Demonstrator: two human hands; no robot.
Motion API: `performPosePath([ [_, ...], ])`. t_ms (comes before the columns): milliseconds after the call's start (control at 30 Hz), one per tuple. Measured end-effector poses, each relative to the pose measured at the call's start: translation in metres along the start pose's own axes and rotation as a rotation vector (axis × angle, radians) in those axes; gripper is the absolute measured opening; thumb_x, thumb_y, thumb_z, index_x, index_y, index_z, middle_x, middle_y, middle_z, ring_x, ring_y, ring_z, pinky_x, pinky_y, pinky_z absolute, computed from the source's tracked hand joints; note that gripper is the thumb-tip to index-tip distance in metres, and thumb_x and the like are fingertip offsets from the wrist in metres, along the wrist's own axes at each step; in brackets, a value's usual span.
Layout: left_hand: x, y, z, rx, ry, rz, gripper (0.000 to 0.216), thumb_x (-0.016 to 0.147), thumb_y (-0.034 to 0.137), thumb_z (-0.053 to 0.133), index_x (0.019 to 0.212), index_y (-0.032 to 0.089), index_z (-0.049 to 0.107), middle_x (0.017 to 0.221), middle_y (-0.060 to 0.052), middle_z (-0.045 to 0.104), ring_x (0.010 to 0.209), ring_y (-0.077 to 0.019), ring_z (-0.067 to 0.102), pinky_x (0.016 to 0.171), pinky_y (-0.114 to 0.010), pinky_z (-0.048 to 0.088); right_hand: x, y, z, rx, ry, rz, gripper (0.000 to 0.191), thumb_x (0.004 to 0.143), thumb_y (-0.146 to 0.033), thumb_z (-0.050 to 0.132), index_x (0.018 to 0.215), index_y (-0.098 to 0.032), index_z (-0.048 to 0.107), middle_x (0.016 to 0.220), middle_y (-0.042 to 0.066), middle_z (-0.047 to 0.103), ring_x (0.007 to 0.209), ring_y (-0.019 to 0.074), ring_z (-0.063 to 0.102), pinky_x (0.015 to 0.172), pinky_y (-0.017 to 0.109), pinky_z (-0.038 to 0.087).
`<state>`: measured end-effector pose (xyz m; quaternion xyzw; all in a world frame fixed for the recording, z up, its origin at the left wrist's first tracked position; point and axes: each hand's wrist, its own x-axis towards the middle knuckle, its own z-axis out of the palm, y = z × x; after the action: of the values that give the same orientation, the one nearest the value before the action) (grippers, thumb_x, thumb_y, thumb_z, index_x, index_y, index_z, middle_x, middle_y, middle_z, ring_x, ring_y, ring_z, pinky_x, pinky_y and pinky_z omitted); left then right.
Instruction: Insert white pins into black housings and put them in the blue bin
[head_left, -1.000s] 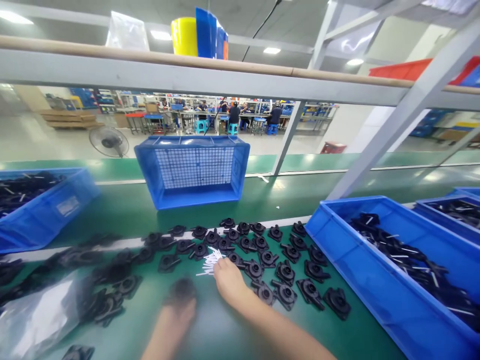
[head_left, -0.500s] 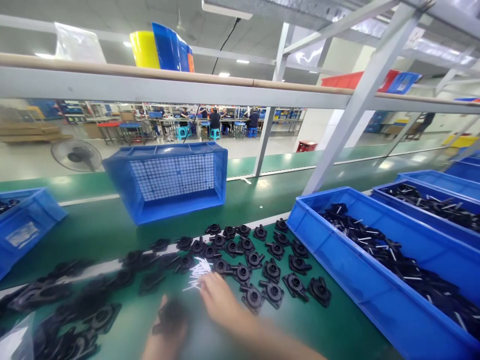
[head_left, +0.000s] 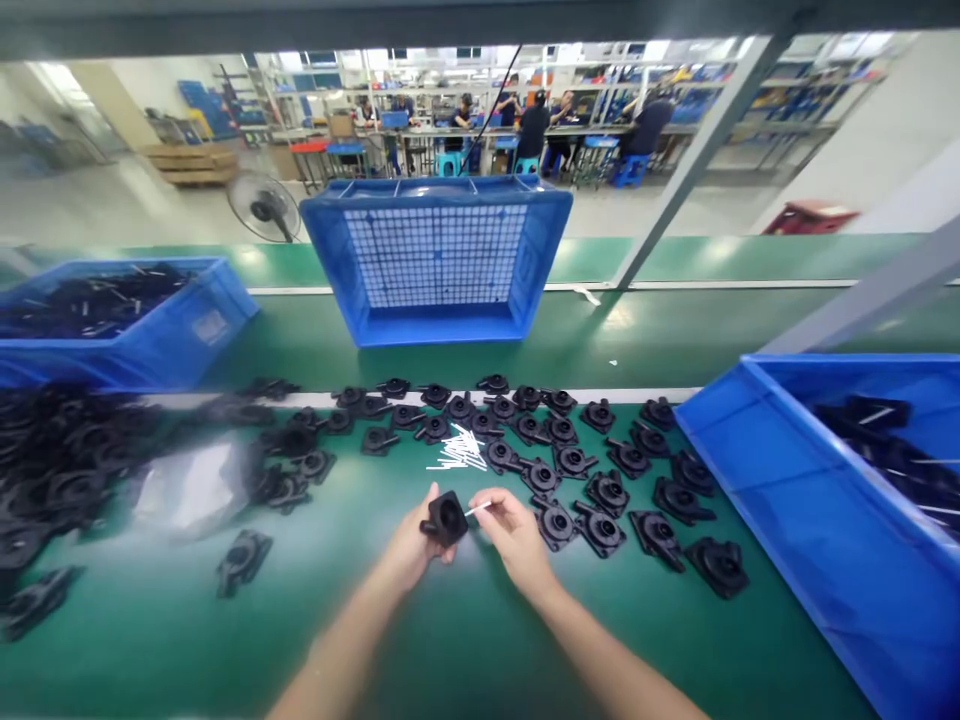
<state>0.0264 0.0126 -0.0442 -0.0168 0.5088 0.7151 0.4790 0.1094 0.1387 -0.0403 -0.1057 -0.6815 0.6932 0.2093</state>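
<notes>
Left hand (head_left: 411, 545) grasps a black part (head_left: 448, 518), right hand (head_left: 517, 540) pinches a white stick (head_left: 478, 508), seemingly unjoined; loose sticks (head_left: 463, 450) remain beyond; the right bin (head_left: 795, 495) already holds both.

A fan (head_left: 264, 208) and a brown stack (head_left: 189, 163) stand back left, a red container (head_left: 808, 218) right, seated people (head_left: 533, 130) between.

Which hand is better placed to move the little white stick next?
Probably the right hand: it pinches the white stick, close beside the black part. The left hand is holding that part.
</notes>
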Motion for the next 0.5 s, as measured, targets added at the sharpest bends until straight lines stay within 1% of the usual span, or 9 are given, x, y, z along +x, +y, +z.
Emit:
performPosePath([
  [100, -0.0014, -0.0018, 0.0007, 0.015, -0.006, 0.004, 0.049, 0.077, 0.061, 0.049, 0.065, 0.014, 0.048, 0.045, 0.001, 0.049, 0.035, -0.0106, 0.046, 0.039, -0.022, 0.037, -0.0045, -0.0019, 0.0041, -0.026, -0.04, -0.04, 0.013, 0.085, -0.032, 0.055, 0.082, -0.019, 0.056, 0.082, 0.003, 0.056, 0.076, 0.0143, 0.054, 0.069, 0.026, 0.046],
  [200, -0.003, -0.0021, 0.0013, 0.029, -0.012, -0.006, 0.049, 0.077, 0.062, 0.049, 0.066, 0.015, 0.049, 0.044, 0.002, 0.048, 0.036, -0.0103, 0.046, 0.04, -0.022, 0.038, -0.0068, -0.0016, 0.0064, -0.065, -0.065, -0.019, 0.013, 0.086, -0.03, 0.054, 0.084, -0.019, 0.058, 0.082, 0.003, 0.057, 0.075, 0.0143, 0.055, 0.07, 0.026, 0.046],
  [333, -0.0051, -0.0011, 0.0036, 0.047, -0.027, -0.017, 0.049, 0.076, 0.062, 0.051, 0.07, 0.014, 0.051, 0.046, 0.003, 0.049, 0.038, -0.0103, 0.047, 0.04, -0.022, 0.039, -0.008, 0.0004, 0.006, -0.087, -0.066, -0.006, 0.011, 0.086, -0.028, 0.053, 0.087, -0.019, 0.059, 0.084, 0.003, 0.06, 0.077, 0.0146, 0.056, 0.072, 0.027, 0.047],
  [500, -0.0062, 0.0, 0.0039, 0.03, -0.038, -0.019, 0.047, 0.076, 0.061, 0.052, 0.071, 0.014, 0.052, 0.047, 0.003, 0.049, 0.038, -0.0104, 0.048, 0.04, -0.022, 0.04, -0.0091, 0.0014, 0.0056, -0.113, -0.069, -0.028, 0.009, 0.087, -0.025, 0.053, 0.088, -0.019, 0.06, 0.085, 0.003, 0.061, 0.079, 0.0147, 0.057, 0.073, 0.027, 0.046],
])
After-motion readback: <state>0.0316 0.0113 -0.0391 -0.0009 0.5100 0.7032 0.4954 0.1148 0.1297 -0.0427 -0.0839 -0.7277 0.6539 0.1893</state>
